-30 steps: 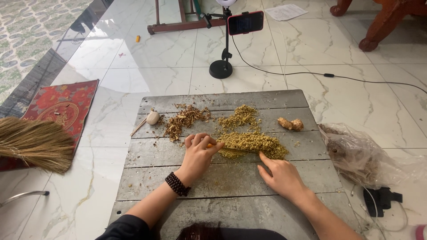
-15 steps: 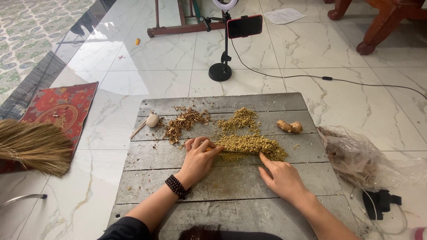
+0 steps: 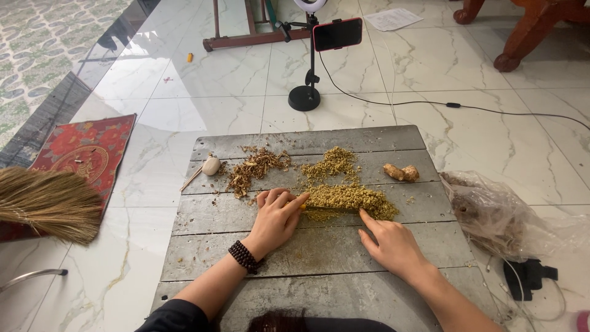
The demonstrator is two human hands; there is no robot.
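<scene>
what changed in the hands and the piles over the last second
Very little. The left hand has stayed at the left end of the yellow-green chopped pile, and the right hand has stayed with a fingertip at its lower right edge. Nothing was visibly picked up or let go. The brown shavings, the root piece and the grey wooden board are unchanged.

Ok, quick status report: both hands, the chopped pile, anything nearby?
Left hand fingers curled on a thin blade, orange handle end. Right hand flat, fingertips at chopped yellow-green pile. Ginger root and brown shavings lie apart on the grey board.
</scene>
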